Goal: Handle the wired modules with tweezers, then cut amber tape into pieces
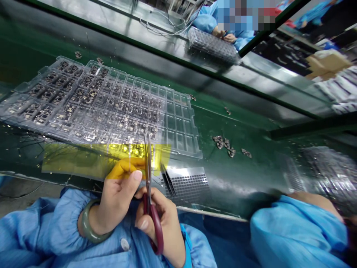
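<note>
My left hand (pixel 118 197) pinches a wide strip of clear yellow film (pixel 83 160) by its lower edge, thumb on top. My right hand (pixel 163 219) grips dark red-handled scissors (pixel 150 201), blades pointing up and cutting into the film's right part. Behind the film lies a clear plastic tray (pixel 178 123) with many small pockets, most holding small dark circuit boards (pixel 89 96); the right-hand pockets look bare. A green bangle sits on my left wrist (pixel 87 223).
Green belt surface (pixel 245 175) with a few loose small boards (pixel 224 143). Tweezers (pixel 169 182) and a gridded sheet (pixel 189 182) lie by the near edge. A neighbour's blue sleeve (pixel 295 230) is at right. Another worker's hands (pixel 224 35) and a tray (pixel 212 44) are across.
</note>
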Tool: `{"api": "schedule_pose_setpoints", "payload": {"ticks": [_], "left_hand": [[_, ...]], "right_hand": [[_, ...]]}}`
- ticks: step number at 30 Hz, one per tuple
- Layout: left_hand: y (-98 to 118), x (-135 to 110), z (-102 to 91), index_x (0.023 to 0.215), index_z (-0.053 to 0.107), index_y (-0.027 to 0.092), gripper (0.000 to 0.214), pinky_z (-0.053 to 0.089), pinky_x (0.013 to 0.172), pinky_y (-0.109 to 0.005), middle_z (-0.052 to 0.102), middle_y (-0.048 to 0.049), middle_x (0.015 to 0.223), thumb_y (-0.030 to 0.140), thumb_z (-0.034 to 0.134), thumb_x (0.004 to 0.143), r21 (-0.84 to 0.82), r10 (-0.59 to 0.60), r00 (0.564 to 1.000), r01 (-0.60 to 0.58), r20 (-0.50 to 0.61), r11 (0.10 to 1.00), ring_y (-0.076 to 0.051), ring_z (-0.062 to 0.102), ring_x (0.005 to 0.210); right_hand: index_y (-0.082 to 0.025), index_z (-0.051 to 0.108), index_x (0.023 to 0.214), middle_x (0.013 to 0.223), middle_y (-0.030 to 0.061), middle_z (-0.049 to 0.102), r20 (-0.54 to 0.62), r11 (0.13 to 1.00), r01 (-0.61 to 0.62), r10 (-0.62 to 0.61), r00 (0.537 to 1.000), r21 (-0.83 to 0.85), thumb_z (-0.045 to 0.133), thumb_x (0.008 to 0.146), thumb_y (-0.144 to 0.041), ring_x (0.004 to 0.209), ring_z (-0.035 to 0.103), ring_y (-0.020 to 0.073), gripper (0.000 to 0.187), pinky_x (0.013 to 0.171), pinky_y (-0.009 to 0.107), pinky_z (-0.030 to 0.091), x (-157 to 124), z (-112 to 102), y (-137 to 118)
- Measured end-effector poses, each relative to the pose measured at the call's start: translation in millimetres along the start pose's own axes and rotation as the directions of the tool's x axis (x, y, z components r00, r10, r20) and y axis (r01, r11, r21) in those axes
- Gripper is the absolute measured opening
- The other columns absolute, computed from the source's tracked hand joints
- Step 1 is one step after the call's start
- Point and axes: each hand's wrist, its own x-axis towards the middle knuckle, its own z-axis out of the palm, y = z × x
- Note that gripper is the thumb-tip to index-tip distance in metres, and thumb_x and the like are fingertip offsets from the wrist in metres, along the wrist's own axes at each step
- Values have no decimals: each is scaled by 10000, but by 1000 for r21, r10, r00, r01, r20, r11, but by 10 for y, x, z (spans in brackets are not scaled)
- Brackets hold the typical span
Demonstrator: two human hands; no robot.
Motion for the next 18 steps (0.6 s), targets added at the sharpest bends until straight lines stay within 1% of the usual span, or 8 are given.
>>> {"api": "schedule_pose_setpoints", "payload": {"ticks": [3,7,10,12,14,16,18], "left_hand": [[14,-13,8,555,553,175,451,453,518,-203,500,20,545,508,637,848,-7,-20,1000,20,21,1000,-101,481,529],[24,-3,17,686,615,182,356,504,601,-216,570,11,627,492,633,859,-35,-13,1000,14,16,999,-112,536,588],[52,5,19,752,636,184,334,512,630,-218,601,2,670,494,614,873,-32,23,999,-22,31,999,-119,562,623],[67,2,17,738,635,181,349,508,630,-219,615,-6,671,497,600,881,-16,31,998,-30,63,999,-124,575,630],[66,-6,11,668,604,181,385,495,599,-218,594,-2,621,491,582,894,3,30,996,-30,85,1000,-121,554,587],[52,-13,3,626,576,183,407,484,575,-224,570,4,585,482,571,902,15,29,996,-30,86,999,-119,531,556],[36,-17,-2,644,588,182,391,488,582,-230,587,-2,605,474,573,903,23,31,997,-33,70,999,-126,546,573]], "right_hand": [[-164,610,891,550,-65,518,-3,1000,-3,3,1000,17,868,581,-573,473,363,67,574,437,188,283,12,18,-12],[-166,610,836,529,-68,498,-15,999,-34,34,999,7,874,569,-572,467,360,68,554,445,198,281,12,29,6],[-168,618,870,521,-64,506,-16,999,-43,43,999,-2,864,573,-588,457,379,81,571,443,211,284,12,19,15],[-168,619,882,521,-60,513,-22,999,-39,39,999,-4,856,573,-603,456,382,87,584,441,218,278,20,11,-2],[-166,616,870,524,-58,516,-29,1000,-31,31,999,-4,856,567,-607,460,384,90,587,447,223,281,33,5,-31],[-164,614,866,522,-61,510,-30,999,-30,30,999,-14,861,565,-601,461,387,89,585,455,226,286,44,1,-53],[-162,617,869,514,-67,495,-30,999,-34,33,999,-37,858,573,-600,454,386,88,581,455,227,279,51,-2,-52]]}}
